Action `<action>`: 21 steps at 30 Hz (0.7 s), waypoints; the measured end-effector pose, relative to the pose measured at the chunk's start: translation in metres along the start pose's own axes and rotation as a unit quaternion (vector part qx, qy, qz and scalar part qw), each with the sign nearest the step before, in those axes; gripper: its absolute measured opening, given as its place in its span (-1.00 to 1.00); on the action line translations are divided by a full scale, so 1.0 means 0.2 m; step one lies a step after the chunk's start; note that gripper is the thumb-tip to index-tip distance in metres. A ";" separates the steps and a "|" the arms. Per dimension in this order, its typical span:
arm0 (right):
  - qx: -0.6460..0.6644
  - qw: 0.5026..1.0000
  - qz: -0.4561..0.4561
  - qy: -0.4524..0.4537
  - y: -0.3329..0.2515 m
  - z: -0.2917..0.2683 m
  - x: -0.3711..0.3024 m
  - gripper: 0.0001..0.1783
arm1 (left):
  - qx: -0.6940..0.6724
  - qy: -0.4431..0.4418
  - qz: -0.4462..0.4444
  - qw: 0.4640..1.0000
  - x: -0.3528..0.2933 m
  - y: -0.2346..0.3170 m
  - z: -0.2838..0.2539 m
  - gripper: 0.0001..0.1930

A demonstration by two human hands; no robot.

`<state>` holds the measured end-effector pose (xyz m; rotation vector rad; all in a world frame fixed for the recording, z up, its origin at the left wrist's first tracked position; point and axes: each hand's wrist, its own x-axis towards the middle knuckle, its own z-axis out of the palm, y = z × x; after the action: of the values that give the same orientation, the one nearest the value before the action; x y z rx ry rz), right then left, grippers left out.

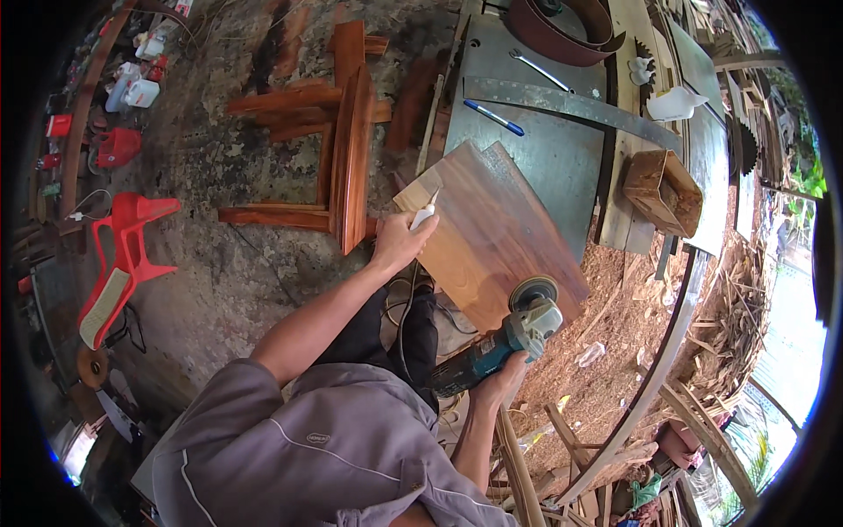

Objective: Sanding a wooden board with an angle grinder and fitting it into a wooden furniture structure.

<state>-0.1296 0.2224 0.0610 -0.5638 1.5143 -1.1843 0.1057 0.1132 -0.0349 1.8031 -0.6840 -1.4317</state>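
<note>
A brown wooden board (496, 228) lies in front of me, its far end over the metal machine table. My left hand (399, 241) is closed around a small white squeeze bottle (423, 216) with a pointed nozzle, which is over the board's left part. In my right hand (506, 376) is a teal angle grinder (496, 353), gripped by its body. Its round disc (533, 292) rests on or just above the board's near right part; I cannot tell whether it spins.
The metal table (527, 162) carries a blue pen (493, 118), a wrench (540, 70), a steel ruler (571, 104) and a sanding belt (562, 39). A wooden box (663, 191) stands right. Left are a reddish wooden stool (349, 167) and a red plastic chair (127, 255). Sawdust (606, 351) covers the right floor.
</note>
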 end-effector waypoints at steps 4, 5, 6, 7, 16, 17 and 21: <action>0.006 1.000 0.000 0.004 -0.01 0.03 -0.01 -0.27 | -0.013 0.003 0.013 1.000 0.03 -0.04 0.00 -0.59; 0.005 1.000 0.000 0.005 0.00 0.02 -0.01 -0.27 | -0.014 0.004 0.007 1.000 0.02 -0.04 -0.01 -0.59; 0.006 1.000 0.001 0.009 0.00 0.01 -0.01 -0.28 | -0.014 0.005 0.000 1.000 0.02 -0.03 -0.01 -0.59; 0.008 1.000 0.003 0.013 0.01 0.01 -0.01 -0.30 | -0.015 0.004 0.000 1.000 0.02 -0.02 -0.01 -0.59; -0.008 1.000 0.000 0.019 0.00 0.01 -0.01 -0.29 | -0.010 -0.004 0.005 1.000 0.02 -0.01 -0.02 -0.58; -0.008 1.000 0.000 0.020 0.00 0.00 -0.01 -0.29 | -0.006 -0.007 0.002 1.000 0.02 0.00 -0.02 -0.58; -0.005 1.000 0.005 0.021 0.00 0.00 -0.01 -0.26 | -0.016 0.007 -0.008 1.000 0.03 -0.02 -0.01 -0.57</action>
<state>-0.1290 0.2243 0.0611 -0.5406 1.5567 -1.1881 0.1090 0.1120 -0.0415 1.7963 -0.6375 -1.4308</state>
